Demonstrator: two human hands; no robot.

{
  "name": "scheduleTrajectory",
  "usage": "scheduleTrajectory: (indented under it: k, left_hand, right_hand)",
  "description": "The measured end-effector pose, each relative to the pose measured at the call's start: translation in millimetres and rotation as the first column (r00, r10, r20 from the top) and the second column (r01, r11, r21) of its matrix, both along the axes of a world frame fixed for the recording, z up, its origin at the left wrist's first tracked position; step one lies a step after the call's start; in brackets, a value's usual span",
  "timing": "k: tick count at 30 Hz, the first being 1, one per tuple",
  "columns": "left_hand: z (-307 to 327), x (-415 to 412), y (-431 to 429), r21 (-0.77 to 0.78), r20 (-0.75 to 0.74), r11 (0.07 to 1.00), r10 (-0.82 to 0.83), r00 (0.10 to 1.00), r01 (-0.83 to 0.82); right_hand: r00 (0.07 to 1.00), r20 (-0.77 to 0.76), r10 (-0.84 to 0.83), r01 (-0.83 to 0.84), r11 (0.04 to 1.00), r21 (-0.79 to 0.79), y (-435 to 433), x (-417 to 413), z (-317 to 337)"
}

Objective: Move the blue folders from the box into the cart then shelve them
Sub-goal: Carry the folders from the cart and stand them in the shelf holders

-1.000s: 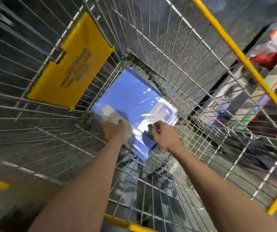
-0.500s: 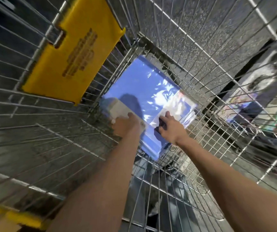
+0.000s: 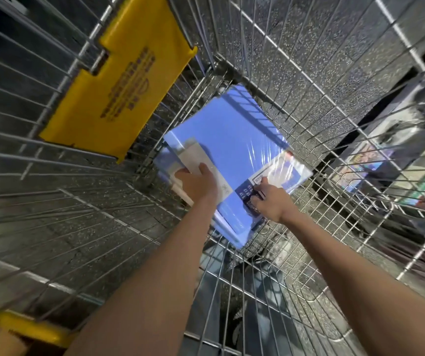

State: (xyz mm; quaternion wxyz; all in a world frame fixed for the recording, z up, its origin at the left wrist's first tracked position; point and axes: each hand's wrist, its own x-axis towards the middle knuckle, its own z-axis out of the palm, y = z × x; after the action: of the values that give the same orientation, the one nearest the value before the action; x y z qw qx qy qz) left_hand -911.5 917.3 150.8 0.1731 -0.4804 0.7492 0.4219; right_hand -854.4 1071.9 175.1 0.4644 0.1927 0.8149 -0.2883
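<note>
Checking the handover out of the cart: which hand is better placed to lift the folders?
Probably left: it wraps the folders' near edge. The right hand only lies on top, at the label.

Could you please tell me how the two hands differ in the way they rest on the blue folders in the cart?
The left hand lies on the white label at the folders' near-left part; the right hand is on the dark printed label further right. The left hand's fingers curl over the stack's edge; the right hand's fingertips press on top. Both reach down into the wire cart.
</note>
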Motion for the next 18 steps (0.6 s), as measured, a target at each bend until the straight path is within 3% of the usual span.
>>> scheduleTrajectory:
  k: [2,6,11,16,18]
  left_hand:
    - [4,-1,-1,0.041,-0.002,0.999,-0.006,1.000,0.006]
    - [12,0,-9,0.078,-0.062,0.991,-0.103,0.993,0.108]
    - [34,-3,-5,0.062,-0.106,0.961,-0.262,0.959,0.270]
    - [41,-5,-8,0.235,-0.152,0.949,-0.177,0.972,0.210]
    - [47,-8,-5,0.361,-0.097,0.925,-0.087,0.992,0.116]
  right_hand:
    - [0.999,-0.034,-0.034,0.035,0.999,0.006,2,0,-1]
    - [0.953,-0.298,-0.057,0.039,0.997,-0.069,-4,-10,10]
    - [0.921,-0.386,-0.051,-0.029,0.980,-0.198,-30,-24,24]
    - [0.884,-0.464,0.049,-0.103,0.991,-0.091,-26,-34,42]
    - [0.885,-0.460,0.074,-0.119,0.990,-0.069,-25,-37,51]
